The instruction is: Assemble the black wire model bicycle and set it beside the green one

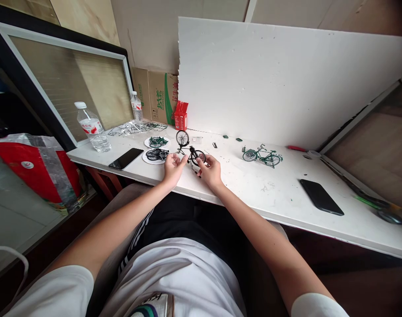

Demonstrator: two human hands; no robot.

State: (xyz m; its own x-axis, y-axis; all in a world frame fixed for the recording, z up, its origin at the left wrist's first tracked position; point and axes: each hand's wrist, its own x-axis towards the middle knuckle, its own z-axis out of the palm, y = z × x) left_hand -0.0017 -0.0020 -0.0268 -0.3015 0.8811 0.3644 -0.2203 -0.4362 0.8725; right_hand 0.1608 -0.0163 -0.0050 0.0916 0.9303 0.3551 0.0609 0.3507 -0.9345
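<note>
Between my hands, above the white table's front part, a small black model bicycle [184, 148] is tilted, with one wheel up at the back left and the other close to my fingers. My right hand [210, 171] is closed on its near end, by the lower wheel. My left hand [175, 168] is at its left side, thumb and fingers close together; whether they grip a part is too small to tell. Left of my left hand lie a plate of black parts [157, 155] and a plate of green parts [157, 141]. A green model bicycle [263, 156] stands to the right.
Phones lie on the table at left [126, 159] and right [321, 197]. Two water bottles [92, 130] [136, 107], plastic wrapping [131, 127], a red box [181, 116] and a carton [159, 97] are at the back left. A white board [270, 79] stands behind.
</note>
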